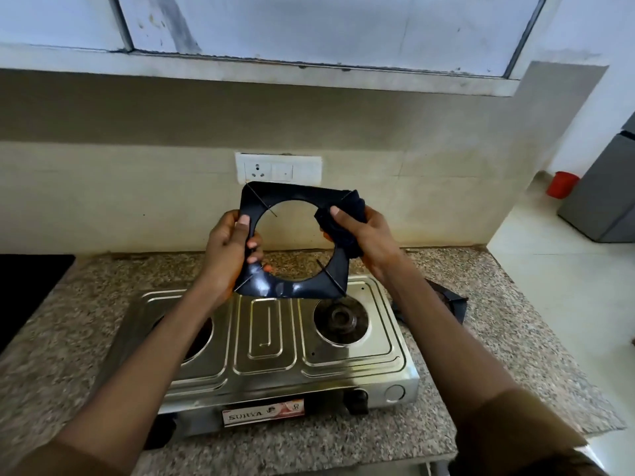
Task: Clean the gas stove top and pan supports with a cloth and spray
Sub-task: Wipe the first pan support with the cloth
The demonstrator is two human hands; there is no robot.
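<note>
A dark square pan support point(292, 242) with a round opening is held up in the air above the far edge of the gas stove point(275, 341), tilted so its face turns toward the camera; the left hand point(226, 249) grips its left side, thumb on the front face and fingers curled through the opening around the frame; the right hand point(367, 235) is closed on a dark cloth point(343, 221), pressing it against the support's right side, thumb on top of the bunched fabric; the stove, a steel two-burner unit, sits on a speckled granite counter point(68, 338), its right burner point(342, 319) bare and uncovered, its left burner mostly hidden behind the left forearm; a knob point(357, 400) and a label show on the near front panel; a second dark object point(450, 304) lies on the counter just right of the stove, partly hidden by the right forearm, and what it is cannot be told; a white switch plate point(278, 168) is on the far wall behind the support; a red container point(561, 183) stands far right on the floor beside a grey appliance point(604, 194).
</note>
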